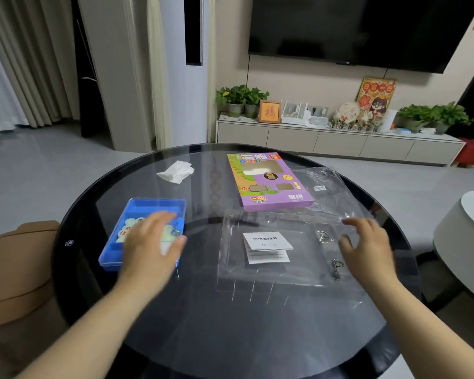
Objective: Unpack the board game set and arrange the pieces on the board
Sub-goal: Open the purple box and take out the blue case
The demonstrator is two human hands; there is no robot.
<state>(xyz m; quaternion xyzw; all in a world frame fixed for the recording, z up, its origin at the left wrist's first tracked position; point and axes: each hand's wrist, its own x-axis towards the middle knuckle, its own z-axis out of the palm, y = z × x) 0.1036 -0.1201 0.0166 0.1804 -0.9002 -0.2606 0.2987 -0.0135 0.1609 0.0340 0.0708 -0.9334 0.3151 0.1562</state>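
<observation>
Over blue tray (pixel 137 207), blurred left hand (pixel 151 242) spread, hiding pieces (pixel 126 228), right hand (pixel 367 244) loose over clear insert (pixel 257 274).

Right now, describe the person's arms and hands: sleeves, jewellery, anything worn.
No sleeve shows: the left forearm and right forearm are bare from the frame's lower edge to the wrists. The left hand and right hand wear no gloves, and no watch, bracelet or ring is visible, though slight motion blur could hide a thin ring.
</observation>
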